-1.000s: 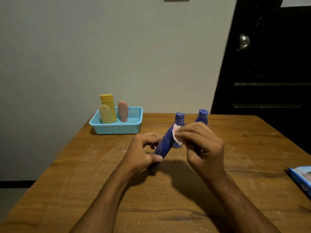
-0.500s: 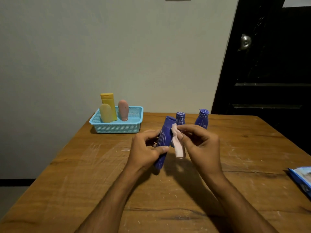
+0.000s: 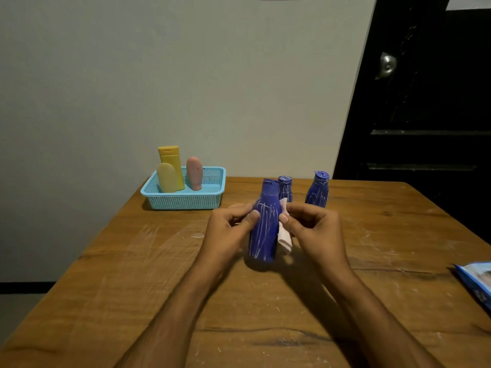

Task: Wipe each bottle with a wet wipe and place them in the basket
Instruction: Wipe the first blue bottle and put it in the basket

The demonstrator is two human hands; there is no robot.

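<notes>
A blue bottle [image 3: 265,224] streaked with white marks stands nearly upright just above the wooden table [image 3: 132,274]. My left hand [image 3: 228,229] grips its left side. My right hand [image 3: 310,229] pinches a whitish wet wipe [image 3: 284,239] against the bottle's right side. Two more marked blue bottles stand behind: one [image 3: 285,191] partly hidden by the held bottle, the other [image 3: 318,189] further right. A light blue basket [image 3: 186,200] at the table's back left holds a tall yellow bottle [image 3: 171,162], a pale yellow bottle [image 3: 166,177] and a pink bottle [image 3: 194,173].
A blue wet-wipe pack [image 3: 475,282] lies at the table's right edge, partly out of frame. A pale wall rises behind the table, and a dark door with a metal knob [image 3: 386,65] stands at the back right.
The held bottle has swung from tilted to nearly upright and turned in my left hand. The wipe has slid from near its neck down along its right side.
</notes>
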